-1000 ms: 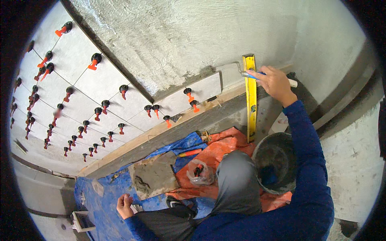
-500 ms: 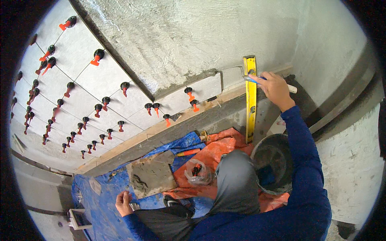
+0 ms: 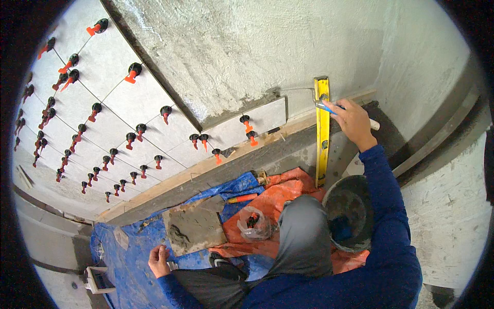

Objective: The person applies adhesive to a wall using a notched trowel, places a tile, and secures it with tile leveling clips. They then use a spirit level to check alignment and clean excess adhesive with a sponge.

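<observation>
My right hand (image 3: 352,121) grips a trowel (image 3: 325,107) by its handle, whose pale end sticks out below the fist. The trowel's bent neck reaches left toward the bare grey wall, beside the end of the low tile row (image 3: 265,113); its blade is seen almost edge-on. Just behind the hand, a yellow spirit level (image 3: 322,147) leans upright against the wall. Low at the left, my left hand (image 3: 159,260) is closed with thumb and fingers together; whatever is between them is too small to name. Near it lies a board (image 3: 198,224) with grey mortar on it.
Pale wall tiles (image 3: 116,126) carry several black-and-red levelling clips (image 3: 135,72). A wooden batten (image 3: 170,177) runs beneath them. A black bucket (image 3: 350,206) stands by my right knee. Blue tarp (image 3: 128,278), orange sheet (image 3: 288,180) and a clear bag (image 3: 253,225) lie below.
The view has shifted slightly, so the wall and tiles sit a little lower and to the right. My right hand with the trowel stays by the level; my left hand is nearly still.
</observation>
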Tool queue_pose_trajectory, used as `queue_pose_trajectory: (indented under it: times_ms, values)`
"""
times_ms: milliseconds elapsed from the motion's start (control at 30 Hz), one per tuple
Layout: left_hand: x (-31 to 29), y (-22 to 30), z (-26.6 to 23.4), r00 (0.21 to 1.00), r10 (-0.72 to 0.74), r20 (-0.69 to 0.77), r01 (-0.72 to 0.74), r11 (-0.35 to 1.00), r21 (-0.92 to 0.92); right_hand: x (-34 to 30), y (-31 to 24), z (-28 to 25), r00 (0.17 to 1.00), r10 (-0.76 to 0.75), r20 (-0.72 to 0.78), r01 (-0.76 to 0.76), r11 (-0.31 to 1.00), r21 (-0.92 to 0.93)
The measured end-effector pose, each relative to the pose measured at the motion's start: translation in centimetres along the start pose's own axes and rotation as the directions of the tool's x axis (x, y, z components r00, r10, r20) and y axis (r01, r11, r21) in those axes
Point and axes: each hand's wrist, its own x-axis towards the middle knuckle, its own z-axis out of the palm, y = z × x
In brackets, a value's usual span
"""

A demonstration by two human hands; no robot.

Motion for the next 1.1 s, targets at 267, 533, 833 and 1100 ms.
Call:
queue_pose_trajectory:
  times_ms: [267,533,833,1100]
  values:
    - [-0.2,0.5,0.1,0.999,0.033,-0.011,-0.033,0.999,0.017,-1.0,0.2,1.3,1.000,-0.011,-0.002,0.011,1.000,-0.007]
    - [-0.5,0.3,-0.1,0.999,0.030,-0.021,-0.029,0.999,0.034,-2.6,-0.9,-1.1,0.997,0.068,-0.037,-0.069,0.998,-0.013]
    - [0.2,-0.5,0.0,1.000,0.003,-0.008,-0.002,1.000,0.031,0.4,0.3,-1.2,0.997,-0.053,0.057,0.057,0.997,-0.060]
    - [0.6,-0.1,0.6,1.000,0.014,0.008,-0.014,0.999,0.050,7.1,5.1,-1.7,0.950,-0.260,0.175,0.268,0.963,-0.023]
